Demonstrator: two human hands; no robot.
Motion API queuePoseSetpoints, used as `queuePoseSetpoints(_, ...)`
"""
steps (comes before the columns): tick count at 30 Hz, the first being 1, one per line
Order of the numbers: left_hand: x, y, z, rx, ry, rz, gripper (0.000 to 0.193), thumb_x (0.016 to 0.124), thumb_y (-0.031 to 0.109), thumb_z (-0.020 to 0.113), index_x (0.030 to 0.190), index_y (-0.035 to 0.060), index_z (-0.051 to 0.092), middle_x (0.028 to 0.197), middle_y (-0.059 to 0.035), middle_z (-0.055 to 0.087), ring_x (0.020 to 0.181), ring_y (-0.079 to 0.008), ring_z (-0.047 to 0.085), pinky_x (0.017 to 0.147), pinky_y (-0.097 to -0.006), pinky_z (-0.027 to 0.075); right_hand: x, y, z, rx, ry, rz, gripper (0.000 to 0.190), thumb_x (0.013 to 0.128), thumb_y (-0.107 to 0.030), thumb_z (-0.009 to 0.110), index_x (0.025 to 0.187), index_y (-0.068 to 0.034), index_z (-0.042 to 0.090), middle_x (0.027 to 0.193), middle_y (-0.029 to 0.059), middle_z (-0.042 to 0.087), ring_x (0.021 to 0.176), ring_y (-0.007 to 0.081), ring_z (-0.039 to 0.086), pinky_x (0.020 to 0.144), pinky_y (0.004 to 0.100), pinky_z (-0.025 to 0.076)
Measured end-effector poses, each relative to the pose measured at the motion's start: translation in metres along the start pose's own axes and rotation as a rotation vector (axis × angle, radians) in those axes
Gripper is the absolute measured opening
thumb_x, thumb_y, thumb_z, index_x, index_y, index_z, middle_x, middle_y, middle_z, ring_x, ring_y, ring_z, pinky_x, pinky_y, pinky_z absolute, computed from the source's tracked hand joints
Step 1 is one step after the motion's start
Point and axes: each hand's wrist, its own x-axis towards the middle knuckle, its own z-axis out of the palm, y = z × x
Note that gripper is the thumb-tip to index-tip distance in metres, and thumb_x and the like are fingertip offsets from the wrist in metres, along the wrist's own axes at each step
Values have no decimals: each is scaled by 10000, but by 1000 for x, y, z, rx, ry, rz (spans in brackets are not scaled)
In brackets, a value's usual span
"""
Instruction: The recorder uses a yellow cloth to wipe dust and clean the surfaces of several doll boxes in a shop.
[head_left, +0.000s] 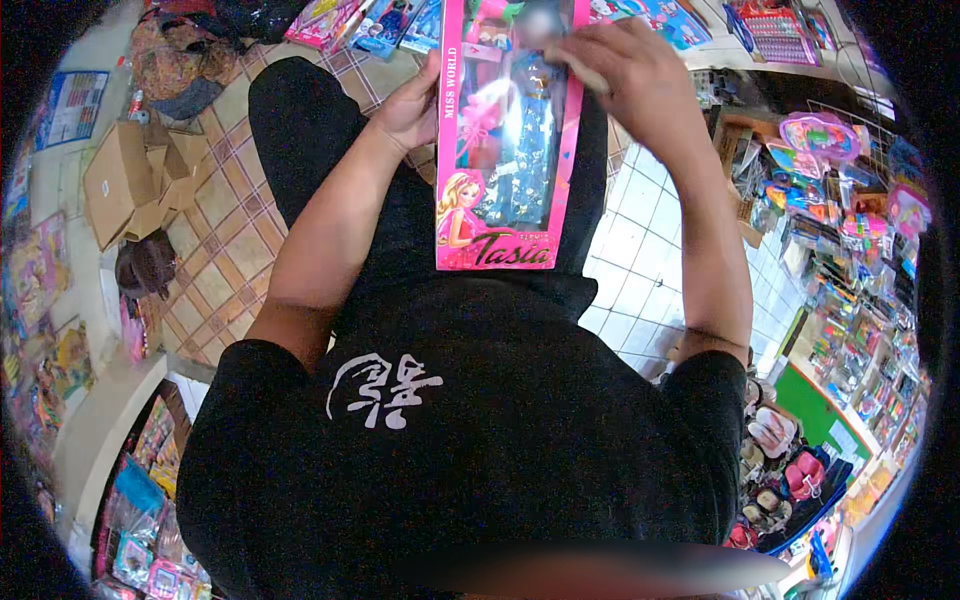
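Observation:
A pink doll box (445, 150) with a clear plastic front stands over my lap, its lower end towards me. Through the window shows a doll in a dark blue flowered dress (517, 172), with pink accessories beside it. My left hand (411, 109) grips the box's left edge, fingers partly hidden behind it. At the upper right edge, my right hand (641, 75) holds a pale cloth-like piece (585, 71) against the window; blur hides exactly what it is.
Several packaged toys (382, 26) lie on the tiled floor ahead. An open cardboard box (139, 180) stands to the left. Hanging toys (817, 172) and a rack of sandals (772, 450) line the right side. At lower left are more packaged goods (142, 525).

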Motion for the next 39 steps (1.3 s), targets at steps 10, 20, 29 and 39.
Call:
queuePoseSetpoints(10, -3, -1, 35, 355, 451, 3, 806, 988, 612, 488, 1540, 42, 346, 1504, -195, 483, 1367, -336, 508, 1154, -495, 411, -72, -111, -14, 588, -371, 14, 319, 822, -98, 687, 1136, -120, 732, 1171, 37, 715, 1055, 257, 651, 943, 400, 527)
queuePoseSetpoints(20, -3, 19, 12, 287, 448, 140, 688, 797, 236, 667, 1420, 17, 475, 1296, -186, 636, 1178, -319, 648, 1072, -468, 502, -94, -87, -21, 688, -5, 509, 439, 784, 17, 700, 1184, -159, 738, 1119, 66, 718, 1020, 286, 657, 927, 391, 506)
queuePoseSetpoints(29, 3, 4, 20, 277, 692, 342, 699, 761, 194, 570, 1426, 17, 448, 1305, -195, 612, 1218, -334, 605, 1090, -506, 474, -97, -156, 28, 435, 42, 583, 601, 667, 40, 748, 1230, -169, 711, 1169, 47, 705, 1030, 262, 635, 936, 383, 501)
queuePoseSetpoints(39, 5, 5, 36, 390, 793, 343, 711, 716, 185, 572, 1383, -31, 458, 1266, -209, 612, 1198, -352, 609, 1080, -507, 472, -112, -132, 27, 267, 102, 796, 481, 716, -5, 701, 1182, -124, 723, 1165, 39, 694, 1045, 292, 616, 900, 414, 512)
